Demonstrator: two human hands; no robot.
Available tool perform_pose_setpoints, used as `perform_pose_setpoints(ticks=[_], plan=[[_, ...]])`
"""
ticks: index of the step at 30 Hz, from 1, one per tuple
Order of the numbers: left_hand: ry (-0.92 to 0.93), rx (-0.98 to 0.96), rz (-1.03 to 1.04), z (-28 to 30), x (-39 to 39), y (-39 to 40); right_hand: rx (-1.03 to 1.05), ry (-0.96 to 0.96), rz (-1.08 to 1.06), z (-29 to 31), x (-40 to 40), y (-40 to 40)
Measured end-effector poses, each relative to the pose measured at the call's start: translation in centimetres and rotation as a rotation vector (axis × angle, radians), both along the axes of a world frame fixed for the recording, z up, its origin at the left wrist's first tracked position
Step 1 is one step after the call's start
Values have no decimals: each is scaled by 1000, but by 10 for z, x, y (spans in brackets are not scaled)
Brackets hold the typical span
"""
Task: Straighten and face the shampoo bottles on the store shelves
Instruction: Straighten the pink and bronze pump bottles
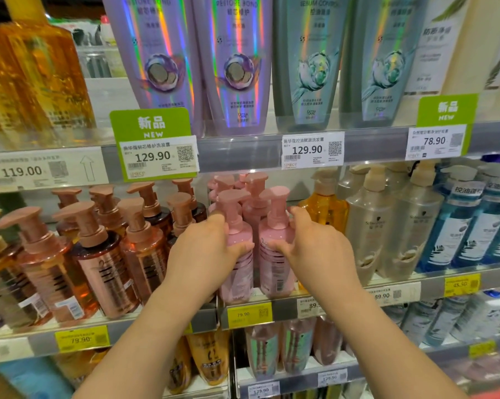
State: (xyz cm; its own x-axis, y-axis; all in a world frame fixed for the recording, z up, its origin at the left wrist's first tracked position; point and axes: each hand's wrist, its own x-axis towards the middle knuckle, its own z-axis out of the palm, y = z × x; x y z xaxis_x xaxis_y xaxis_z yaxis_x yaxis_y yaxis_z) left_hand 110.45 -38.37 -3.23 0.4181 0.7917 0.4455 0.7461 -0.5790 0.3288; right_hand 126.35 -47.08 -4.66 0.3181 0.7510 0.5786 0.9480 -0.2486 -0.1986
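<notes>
Two pink pump shampoo bottles stand side by side at the front of the middle shelf. My left hand is wrapped around the left pink bottle. My right hand grips the right pink bottle, whose barcode side faces me. More pink pump bottles stand behind them. Both hands cover the bottles' outer sides.
Copper pump bottles crowd the shelf to the left. An amber bottle, beige bottles and blue bottles stand to the right. Tall lilac and grey-green bottles fill the upper shelf. Price tags line the shelf rail.
</notes>
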Motion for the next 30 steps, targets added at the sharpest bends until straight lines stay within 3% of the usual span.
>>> perform_pose_setpoints(ticks=[4, 7, 15, 25, 30], plan=[[12, -32, -54, -1, -2, 3, 150, 120, 3, -13, -5, 3], [23, -42, -51, 1, -1, 3, 147, 185, 6, -10, -2, 2], [86, 93, 88, 7, 8, -2, -207, 160, 188, 4, 13, 10], [1, -99, -42, 8, 0, 5, 60, 50, -73, -9, -6, 2], [2, 1, 57, 4, 4, -2, -45, 187, 83, 4, 8, -1]])
